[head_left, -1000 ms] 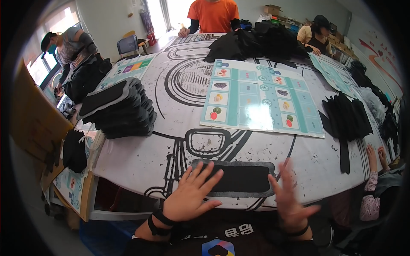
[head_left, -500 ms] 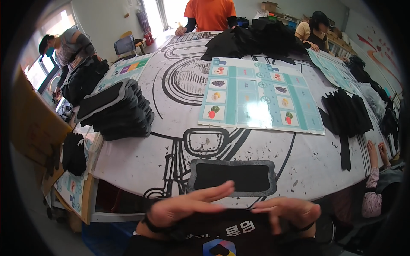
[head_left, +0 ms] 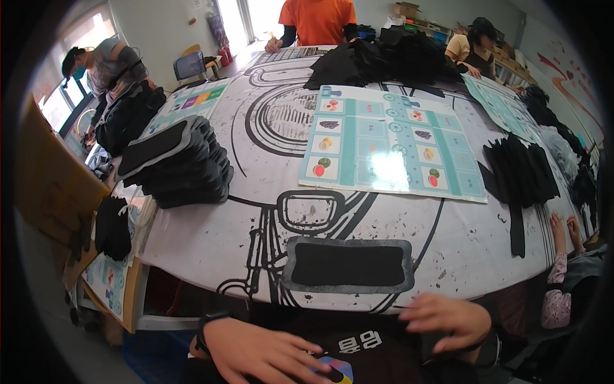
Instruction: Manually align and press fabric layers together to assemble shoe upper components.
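A grey-edged black rectangular pad (head_left: 347, 266) lies beyond left hand (head_left: 259, 349) and right hand (head_left: 451, 320), both spread. White lettering (head_left: 360, 342) marks the black garment (head_left: 390, 363).

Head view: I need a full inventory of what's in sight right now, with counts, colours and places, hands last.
tabletop: 1, white with black line drawing, centre
rectangular fabric pad: 1, black with grey border, near edge
pad stack: 1, black and grey, tabletop's left
fruit-picture sheet: 1, white and teal, tabletop's middle
strip bundle: 1, black, tabletop's right
fabric heap: 1, black, far side
chair: at least 1, grey, back left
co-workers: 4, varied clothing, left, far side, far right, right edge
left hand: 1, bare, lower left of centre
right hand: 1, bare, lower right
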The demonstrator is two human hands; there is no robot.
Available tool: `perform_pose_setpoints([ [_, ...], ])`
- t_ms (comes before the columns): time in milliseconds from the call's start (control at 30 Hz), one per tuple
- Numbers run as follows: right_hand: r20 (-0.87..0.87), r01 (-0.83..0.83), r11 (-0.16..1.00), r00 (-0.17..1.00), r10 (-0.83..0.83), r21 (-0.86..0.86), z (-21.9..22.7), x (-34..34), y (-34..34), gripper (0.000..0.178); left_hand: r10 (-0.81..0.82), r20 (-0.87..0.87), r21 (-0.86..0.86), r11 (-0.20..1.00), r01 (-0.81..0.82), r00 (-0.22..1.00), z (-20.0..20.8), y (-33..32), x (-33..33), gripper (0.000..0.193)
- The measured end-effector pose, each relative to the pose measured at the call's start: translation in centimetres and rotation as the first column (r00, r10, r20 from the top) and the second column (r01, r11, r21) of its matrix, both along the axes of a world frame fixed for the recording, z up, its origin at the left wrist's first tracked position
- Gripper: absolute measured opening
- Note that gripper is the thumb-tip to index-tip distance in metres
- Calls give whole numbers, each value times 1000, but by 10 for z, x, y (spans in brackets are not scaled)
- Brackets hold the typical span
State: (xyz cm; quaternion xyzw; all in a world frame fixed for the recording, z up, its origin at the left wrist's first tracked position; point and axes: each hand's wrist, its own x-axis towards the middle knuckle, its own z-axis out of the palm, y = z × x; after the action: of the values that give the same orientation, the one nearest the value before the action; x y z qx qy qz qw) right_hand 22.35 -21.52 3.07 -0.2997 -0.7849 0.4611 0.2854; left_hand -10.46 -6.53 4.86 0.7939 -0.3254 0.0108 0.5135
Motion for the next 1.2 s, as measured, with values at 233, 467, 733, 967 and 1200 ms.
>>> perform_pose_setpoints([
  [233,-255,-366,810,819,514,457,34,-84,8,24,-201,195,-205,949,241,960,13,-43,31,46],
  [467,-348,-615,687,592,726,387,21,-98,12,41,-220,188,-315,910,271,957,8,-56,33,52],
  [733,-330,-545,720,647,687,429,37,-101,1,38,-158,218,-290,932,219,963,19,-65,32,43],
  [967,-137,-474,759,802,581,445,61,-101,-4,20,-68,246,-206,971,120,967,37,-69,33,36],
  [1200,-19,-543,701,784,620,462,69,-100,-9,15,-137,258,-102,980,168,956,44,-69,28,38],
])
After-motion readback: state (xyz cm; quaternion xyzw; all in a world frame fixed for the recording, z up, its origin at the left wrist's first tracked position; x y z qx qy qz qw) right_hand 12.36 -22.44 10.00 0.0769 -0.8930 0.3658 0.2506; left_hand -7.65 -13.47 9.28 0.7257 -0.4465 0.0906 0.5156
